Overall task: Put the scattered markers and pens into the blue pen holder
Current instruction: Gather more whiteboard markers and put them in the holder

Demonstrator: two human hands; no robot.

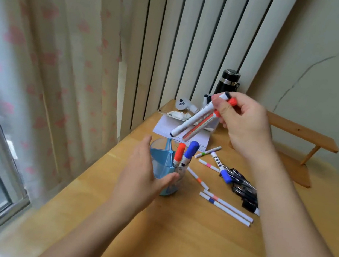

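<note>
A blue pen holder [162,168] stands on the wooden desk [188,245], already holding a red-capped and a blue-capped marker. The left hand [144,176] cups its near side, fingers loosely spread. Directly above, the right hand [243,125] pinches two markers [197,122], slanted tips-down toward the holder's opening. More pens [227,206] lie scattered to the right.

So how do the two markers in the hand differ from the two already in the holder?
The held markers slant in the air, pinched in the right hand; the holder markers stand nearly upright in the blue holder. The held pair has black and red caps; the holder pair has red and blue caps. All have white barrels.
</note>
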